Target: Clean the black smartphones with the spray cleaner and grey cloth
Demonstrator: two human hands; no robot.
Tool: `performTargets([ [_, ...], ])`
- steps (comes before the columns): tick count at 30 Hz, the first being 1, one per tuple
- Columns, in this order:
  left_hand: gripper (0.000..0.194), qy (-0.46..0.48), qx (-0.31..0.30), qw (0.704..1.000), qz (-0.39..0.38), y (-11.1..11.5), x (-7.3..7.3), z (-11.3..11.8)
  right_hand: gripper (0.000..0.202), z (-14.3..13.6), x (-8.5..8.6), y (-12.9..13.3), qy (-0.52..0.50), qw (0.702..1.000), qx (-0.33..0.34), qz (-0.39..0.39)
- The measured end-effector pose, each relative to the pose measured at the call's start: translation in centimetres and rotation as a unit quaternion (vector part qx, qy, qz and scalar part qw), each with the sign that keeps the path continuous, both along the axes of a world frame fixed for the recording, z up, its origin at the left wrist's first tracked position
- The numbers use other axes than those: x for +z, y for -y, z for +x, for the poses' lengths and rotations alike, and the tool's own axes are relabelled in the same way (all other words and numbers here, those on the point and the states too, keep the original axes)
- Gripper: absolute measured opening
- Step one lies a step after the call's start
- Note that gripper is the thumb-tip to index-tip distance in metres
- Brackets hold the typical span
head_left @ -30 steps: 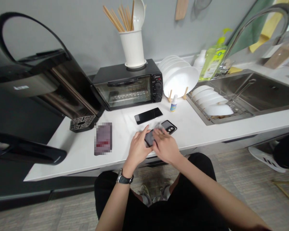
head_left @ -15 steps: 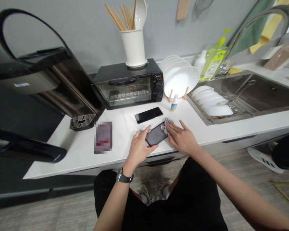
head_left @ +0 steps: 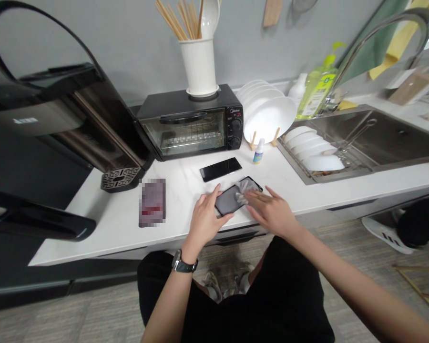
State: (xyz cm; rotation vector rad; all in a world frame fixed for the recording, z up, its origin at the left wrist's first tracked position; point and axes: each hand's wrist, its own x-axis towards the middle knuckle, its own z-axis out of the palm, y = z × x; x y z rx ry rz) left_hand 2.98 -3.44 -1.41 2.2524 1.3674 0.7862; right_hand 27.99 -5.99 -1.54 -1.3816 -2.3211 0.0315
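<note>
A dark grey phone case (head_left: 228, 200) with a black rim lies at a slant near the counter's front edge. My left hand (head_left: 206, 215) grips its left end, thumb on the near side and fingers on the far side. Pressed onto its right half is a crumpled grey cloth (head_left: 243, 189), blurred by motion. My right hand (head_left: 273, 213) holds that cloth under its fingertips, with the thumb raised apart. Just beyond the case, a black smartphone (head_left: 220, 169) rests flat. A small white spray bottle (head_left: 259, 152) with a blue and yellow label stands behind my right hand.
A pixelated purplish item (head_left: 152, 202) lies to the left, near a black drink machine (head_left: 107, 128). Behind are a toaster oven (head_left: 191, 126), a utensil holder (head_left: 200, 66) and racked white plates (head_left: 270, 119). A sink (head_left: 396, 138) with bowls is at the right.
My right hand and the cloth have slid slightly left and down along the case, uncovering its far right corner. My left hand keeps its grip.
</note>
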Motion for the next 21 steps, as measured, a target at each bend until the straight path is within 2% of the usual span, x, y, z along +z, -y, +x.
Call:
performTargets([
  [3, 0.104, -0.003, -0.004, 1.000, 0.000, -0.2, 0.1, 0.4, 0.047, 0.6, -0.5, -1.5, 0.025, 0.997, -0.058, 0.033],
  [7, 0.098, 0.003, -0.013, 1.000, 0.002, -0.3, 0.0, 0.4, 0.054, -4.3, -0.9, -1.8, 0.002, 0.996, -0.084, 0.042],
  [9, 0.093, 0.005, -0.017, 1.000, 0.001, -0.3, -0.1, 0.0, 0.047, -7.1, -0.7, -0.9, -0.027, 0.998, -0.048, 0.026],
  [11, 0.092, 0.003, -0.020, 1.000, -0.005, -0.2, -0.1, -0.4, 0.042, -8.4, -0.3, 0.2, -0.055, 0.998, 0.018, 0.003],
  [13, 0.094, 0.000, -0.023, 1.000, -0.011, -0.1, -0.1, -0.7, 0.038, -7.8, 0.0, 1.0, -0.073, 0.994, 0.074, -0.021],
  [15, 0.096, 0.000, -0.024, 1.000, -0.011, 0.0, -0.1, -0.8, 0.035, -5.2, 0.2, 1.2, -0.067, 0.993, 0.087, -0.032],
  [19, 0.102, 0.003, -0.022, 1.000, -0.011, 0.0, 0.2, -0.4, 0.036, 0.8, 0.1, -0.6, -0.008, 1.000, 0.007, 0.011],
  [21, 0.103, 0.003, -0.024, 1.000, -0.008, -0.2, 0.3, -0.1, 0.039, 1.3, -0.1, -1.7, 0.014, 0.999, -0.034, 0.034],
])
